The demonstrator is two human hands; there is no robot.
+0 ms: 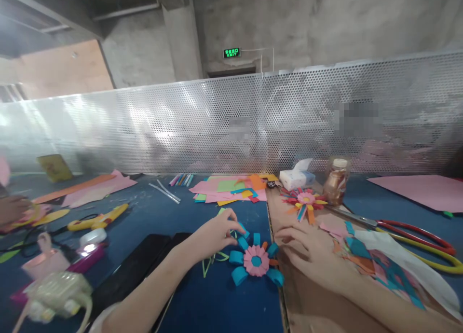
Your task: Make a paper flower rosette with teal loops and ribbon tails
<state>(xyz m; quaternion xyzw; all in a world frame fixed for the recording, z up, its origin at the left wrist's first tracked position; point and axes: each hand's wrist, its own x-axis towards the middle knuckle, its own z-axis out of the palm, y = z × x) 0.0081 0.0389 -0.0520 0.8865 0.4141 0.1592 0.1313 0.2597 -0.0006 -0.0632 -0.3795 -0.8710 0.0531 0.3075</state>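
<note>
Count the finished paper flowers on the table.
2. A blue-and-pink flower lies between the hands, left hand touching it. A red-and-pink flower lies by the bottle. Others may be hidden.

tissue pack point(296, 178), bottle point(336, 181), red-yellow scissors point(415, 236), yellow glue gun point(97, 220), paper stack point(227, 188).
</note>
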